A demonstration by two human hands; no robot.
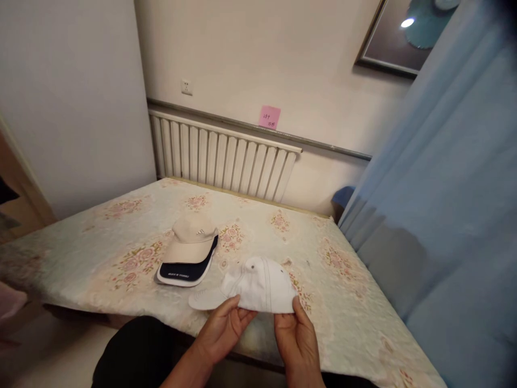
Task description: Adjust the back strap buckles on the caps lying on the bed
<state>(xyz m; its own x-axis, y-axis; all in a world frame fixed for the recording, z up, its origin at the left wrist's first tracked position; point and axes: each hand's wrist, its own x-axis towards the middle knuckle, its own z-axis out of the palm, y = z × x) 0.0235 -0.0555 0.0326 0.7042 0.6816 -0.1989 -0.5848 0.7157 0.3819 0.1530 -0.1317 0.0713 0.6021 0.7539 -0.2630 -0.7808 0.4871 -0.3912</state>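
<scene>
On your left, a beige baseball cap (191, 241) tops a navy, white-edged visor (188, 271). Right of it, a white baseball cap (264, 285) lies lengthwise, brim (205, 299) leftward; your left hand (224, 330) grips it beside the brim, your right hand (298, 335) its back edge.

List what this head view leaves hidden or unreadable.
Head view:
White fabric cap: inside hidden behind its crown.
Dark, white-edged curved brim: its crown covered by the beige fabric cap.
Pink square paper note: writing too small.
Dark-framed wall picture: cut off by top edge and blue cloth curtain.
</scene>
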